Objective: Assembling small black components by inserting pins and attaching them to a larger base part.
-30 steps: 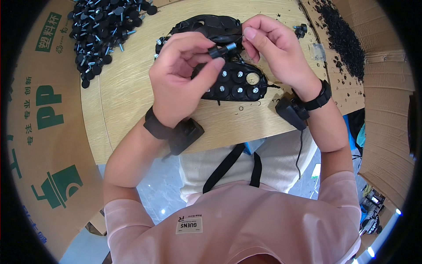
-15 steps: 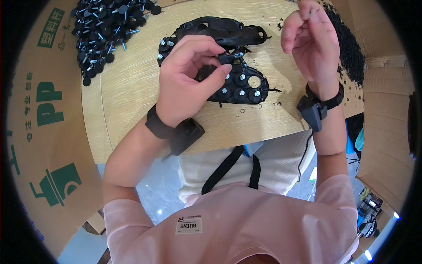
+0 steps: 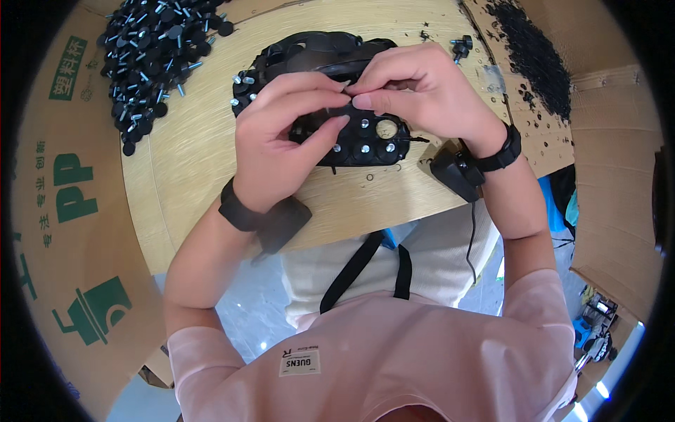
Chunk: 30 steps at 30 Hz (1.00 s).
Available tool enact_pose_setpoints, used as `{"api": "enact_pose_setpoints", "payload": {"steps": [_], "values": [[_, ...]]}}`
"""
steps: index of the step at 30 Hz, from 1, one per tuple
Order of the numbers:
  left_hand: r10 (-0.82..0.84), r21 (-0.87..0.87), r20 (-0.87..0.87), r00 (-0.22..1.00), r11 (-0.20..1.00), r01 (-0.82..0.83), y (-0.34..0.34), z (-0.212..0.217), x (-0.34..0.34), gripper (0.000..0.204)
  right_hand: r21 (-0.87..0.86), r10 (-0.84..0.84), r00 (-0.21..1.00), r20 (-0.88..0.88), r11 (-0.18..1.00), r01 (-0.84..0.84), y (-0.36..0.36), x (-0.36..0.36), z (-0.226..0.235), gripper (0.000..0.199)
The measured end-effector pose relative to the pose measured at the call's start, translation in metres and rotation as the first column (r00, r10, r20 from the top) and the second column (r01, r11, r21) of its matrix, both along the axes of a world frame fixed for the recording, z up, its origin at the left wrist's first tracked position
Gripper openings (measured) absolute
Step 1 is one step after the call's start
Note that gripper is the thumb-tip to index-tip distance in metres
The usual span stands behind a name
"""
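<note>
My left hand (image 3: 278,130) and my right hand (image 3: 436,91) meet over a black moulded tray (image 3: 385,156) with round pockets. Thumb and fingers of both are drawn together in pinches, fingertips nearly touching. What lies between them is hidden or too small to make out. Black round-headed bolts sit in the tray's pockets, metal shanks pointing up, such as a bolt (image 3: 365,148) by the near edge. One round pocket (image 3: 387,129) at the right shows the wood beneath. Behind my fingers lies another black moulded piece (image 3: 309,46), partly covered.
A heap of black-headed bolts (image 3: 158,60) fills the table's far left. A few loose bolts (image 3: 461,48) lie beyond my right hand. At the far right is a pile of small black parts (image 3: 531,60). Small rings (image 3: 370,177) dot the wooden table (image 3: 190,190); cardboard walls (image 3: 608,141) flank it.
My right hand has come down and left from its raised place to meet my left hand. The black-headed bolt seen in my left fingers is now hidden. The whole view has shifted slightly.
</note>
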<state>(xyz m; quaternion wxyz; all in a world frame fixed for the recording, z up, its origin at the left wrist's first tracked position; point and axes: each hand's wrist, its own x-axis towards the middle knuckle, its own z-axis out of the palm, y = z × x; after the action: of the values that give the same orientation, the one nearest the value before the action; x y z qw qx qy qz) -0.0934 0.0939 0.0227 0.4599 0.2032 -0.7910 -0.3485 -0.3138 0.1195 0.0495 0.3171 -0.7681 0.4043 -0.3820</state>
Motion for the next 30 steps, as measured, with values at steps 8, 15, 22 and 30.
{"api": "enact_pose_setpoints", "payload": {"steps": [8, 15, 22, 30], "values": [[-0.090, 0.022, -0.195, 0.977, 0.995, 0.097, 0.004, 0.004, -0.003, 0.026, 0.600, -0.120, 0.888, 0.443, 0.776, -0.195, 0.006, 0.004, 0.003, 0.014], [-0.020, 0.277, -0.354, 0.935, 0.953, 0.125, 0.007, -0.001, 0.002, 0.031, 0.001, -0.396, 0.860, 0.323, 0.909, 0.418, 0.039, 0.004, 0.012, 0.009], [-0.068, 0.334, -0.425, 0.903, 0.915, 0.227, 0.001, 0.002, 0.003, 0.032, -0.082, -0.499, 0.445, 0.743, 0.592, 0.801, 0.073, -0.135, 0.054, 0.018], [-0.170, 0.321, -0.367, 0.915, 0.900, 0.296, 0.002, 0.000, 0.005, 0.034, -0.041, 0.043, -0.043, 0.998, 0.998, 0.038, 0.082, -0.152, 0.059, 0.014]]}}
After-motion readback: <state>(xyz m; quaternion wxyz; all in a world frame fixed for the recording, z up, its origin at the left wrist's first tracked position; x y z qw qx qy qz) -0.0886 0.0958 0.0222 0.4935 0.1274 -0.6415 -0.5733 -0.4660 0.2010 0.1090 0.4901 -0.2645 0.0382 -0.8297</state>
